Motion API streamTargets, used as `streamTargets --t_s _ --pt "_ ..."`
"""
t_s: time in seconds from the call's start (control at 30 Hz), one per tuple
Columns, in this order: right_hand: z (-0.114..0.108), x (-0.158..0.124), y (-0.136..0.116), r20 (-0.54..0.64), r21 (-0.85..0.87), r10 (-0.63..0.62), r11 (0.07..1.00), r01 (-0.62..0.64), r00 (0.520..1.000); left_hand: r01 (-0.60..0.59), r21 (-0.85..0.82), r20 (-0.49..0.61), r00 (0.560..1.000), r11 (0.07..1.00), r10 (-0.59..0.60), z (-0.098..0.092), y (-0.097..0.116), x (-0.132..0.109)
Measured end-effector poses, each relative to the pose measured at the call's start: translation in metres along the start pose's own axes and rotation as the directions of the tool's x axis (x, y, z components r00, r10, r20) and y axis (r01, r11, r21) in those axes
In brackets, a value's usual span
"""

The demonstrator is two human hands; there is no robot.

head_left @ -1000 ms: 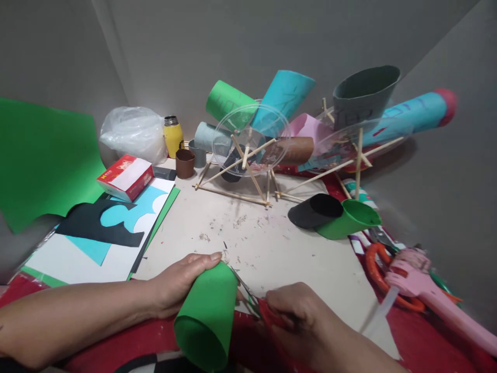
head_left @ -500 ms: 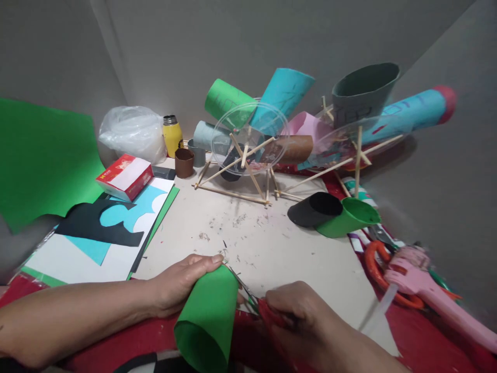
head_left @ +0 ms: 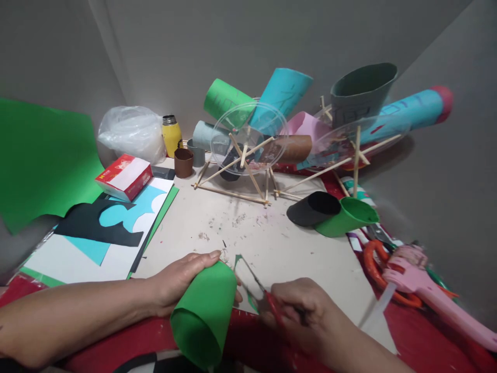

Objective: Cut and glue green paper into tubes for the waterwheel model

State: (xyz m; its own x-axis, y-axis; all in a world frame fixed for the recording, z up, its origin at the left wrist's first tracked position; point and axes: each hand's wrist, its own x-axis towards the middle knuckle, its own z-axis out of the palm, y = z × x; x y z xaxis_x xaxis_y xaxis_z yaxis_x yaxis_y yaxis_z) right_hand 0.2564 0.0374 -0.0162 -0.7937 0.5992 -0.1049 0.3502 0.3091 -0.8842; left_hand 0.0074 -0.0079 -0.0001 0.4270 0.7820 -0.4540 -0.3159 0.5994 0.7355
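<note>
My left hand [head_left: 176,282] grips a green paper tube [head_left: 205,305], its thumb at the upper rim and fingertips showing past the right side. The tube's near end is open towards me. In my right hand [head_left: 306,311] are red-handled scissors [head_left: 276,309], with blades pointing at the tube's upper right rim and apart from it. A thin green offcut [head_left: 251,299] shows beside the blades; whether it is still joined to the tube I cannot tell. A black tube [head_left: 308,210] and another green tube [head_left: 349,217] lie beyond my right hand.
A stick-and-plastic-disc wheel [head_left: 248,150] carrying coloured tubes stands at the back, a second one to its right. Paper sheets [head_left: 89,254] and a red box [head_left: 125,176] lie left. A pink glue gun [head_left: 411,274] is at right. Small scraps dot the pale board [head_left: 272,248].
The scissors have drawn slightly back to the right from the tube's rim, and a green offcut shows by the blades. The tube has shifted a little left.
</note>
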Motion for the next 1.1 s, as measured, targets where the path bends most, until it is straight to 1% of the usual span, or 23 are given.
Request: streamTargets --t_s 0.1,0.27,0.4,0.47,0.53,0.6,0.67,0.77,0.8,0.87,0.97,1.1 --pt "-0.002 0.001 -0.002 -0.028 0.09 0.064 0.994 -0.061 0.998 0.03 -0.075 0.001 1.0 0.997 -0.03 -0.003 -0.004 0.003" --pt "0.0 0.002 -0.001 0.017 -0.005 0.062 0.998 -0.061 0.998 0.045 -0.157 -0.02 0.999 0.987 -0.048 -0.001 -0.005 0.004" --pt "0.002 0.002 -0.001 0.025 -0.031 0.065 0.997 -0.064 0.998 0.032 -0.156 -0.037 0.999 0.987 -0.038 0.005 -0.001 0.001" --pt "0.002 0.002 -0.002 0.038 0.012 0.09 0.996 -0.09 0.995 0.031 -0.156 -0.044 0.998 0.987 -0.038 0.008 0.001 0.0" --pt "0.001 0.003 -0.004 0.046 0.168 0.137 0.975 -0.143 0.99 0.038 -0.175 -0.046 0.998 0.984 -0.047 0.009 0.002 -0.001" --pt "0.0 0.004 -0.006 0.045 0.392 0.187 0.9 -0.189 0.981 0.057 -0.205 -0.03 0.997 0.977 -0.064 0.008 0.001 -0.001" --pt "-0.002 0.005 -0.007 0.043 0.539 0.216 0.817 -0.205 0.975 0.063 -0.225 0.002 0.998 0.972 -0.065 0.006 0.0 -0.001" --pt "-0.004 0.006 -0.006 0.091 0.597 0.216 0.77 -0.227 0.972 0.055 -0.23 0.032 0.998 0.972 -0.049 0.003 -0.002 0.001" --pt "-0.004 0.006 -0.005 0.098 0.636 0.211 0.739 -0.224 0.973 0.061 -0.234 0.031 0.998 0.97 -0.055 0.002 -0.003 0.002" --pt "-0.004 0.005 -0.004 0.084 0.753 0.2 0.629 -0.194 0.976 0.085 -0.25 0.019 0.996 0.965 -0.083 0.0 -0.004 0.003" --pt "-0.003 0.005 -0.004 0.067 0.896 0.178 0.422 -0.138 0.982 0.129 -0.295 -0.012 0.99 0.947 -0.139 -0.001 -0.005 0.004" --pt "-0.003 0.009 -0.007 0.135 0.948 0.142 0.268 -0.169 0.981 0.148 -0.36 -0.029 0.985 0.921 -0.17 -0.002 -0.003 0.003"
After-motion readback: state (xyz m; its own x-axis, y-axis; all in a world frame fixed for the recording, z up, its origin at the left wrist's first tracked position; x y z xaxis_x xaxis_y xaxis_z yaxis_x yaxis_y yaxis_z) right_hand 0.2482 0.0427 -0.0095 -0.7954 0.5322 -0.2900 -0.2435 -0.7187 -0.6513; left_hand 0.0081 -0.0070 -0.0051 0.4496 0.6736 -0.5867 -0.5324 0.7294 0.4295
